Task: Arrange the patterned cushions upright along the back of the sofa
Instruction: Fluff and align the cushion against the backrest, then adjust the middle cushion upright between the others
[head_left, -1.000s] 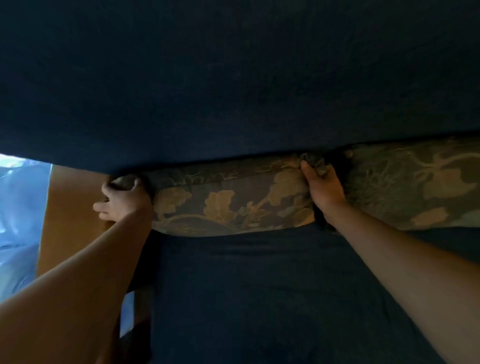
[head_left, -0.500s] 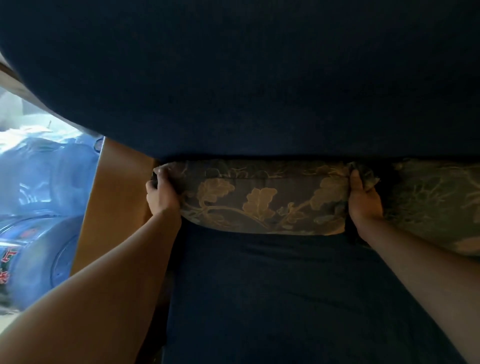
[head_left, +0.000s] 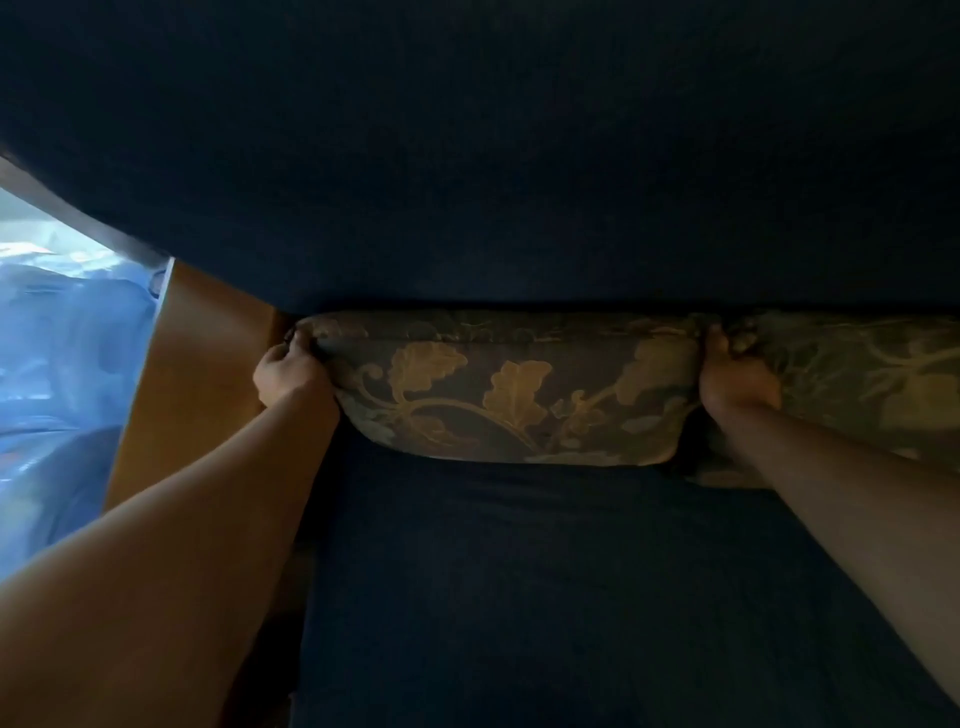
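Note:
A dark cushion with a gold leaf pattern (head_left: 511, 395) lies along the crease where the navy sofa seat (head_left: 545, 582) meets the navy sofa back (head_left: 493, 166). My left hand (head_left: 288, 371) grips its left end and my right hand (head_left: 735, 379) grips its right end. A second patterned cushion (head_left: 872, 384) sits right of it against the sofa back, partly cut off by the frame edge and by my right forearm.
A brown wooden sofa arm (head_left: 192, 374) stands just left of my left hand. Beyond it at the far left is a bright, blurred area with bluish plastic-covered things (head_left: 57, 364).
The view has shifted, so the cushion now sits further right and lower in the frame. Both hands keep their hold on its ends, and it looks plumper and more raised.

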